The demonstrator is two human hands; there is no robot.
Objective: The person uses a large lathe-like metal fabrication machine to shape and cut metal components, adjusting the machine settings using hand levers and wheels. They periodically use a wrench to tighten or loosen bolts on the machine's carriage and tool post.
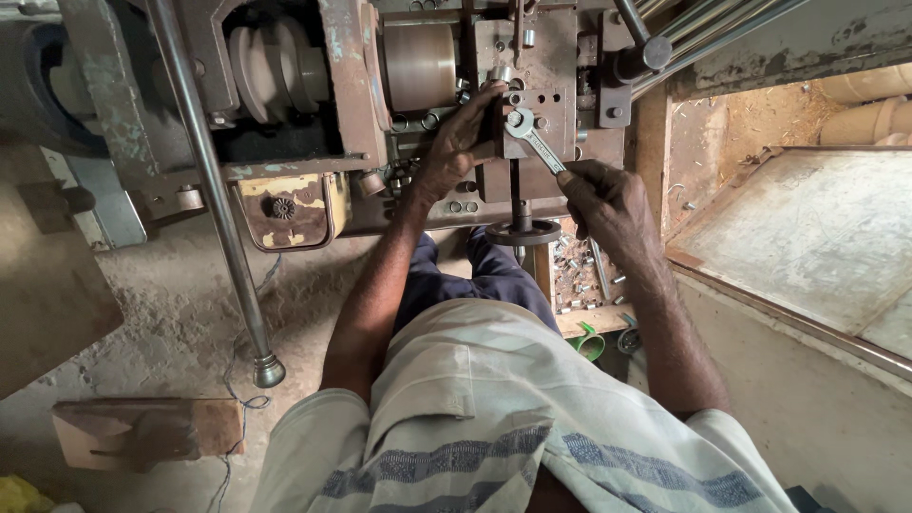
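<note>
Light in here is uneven. The strongest comes from the far right, where a warm yellow glow falls on the wall recess (pixel 760 104) and nearly washes out the pale slab (pixel 817 228) beneath it. The machine (pixel 313 104) on the far left sits in dull, flat shade, its inner parts almost black. The steel rod (pixel 214 190) carries a thin bright streak. The spanner (pixel 534 142) glints and is sharp; the striped shirt (pixel 494 418) nearest us is soft. Straight lines bow toward the edges.

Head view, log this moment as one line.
right hand: holds wrench on bolt | left hand: braced on machine plate | handwheel below
</note>
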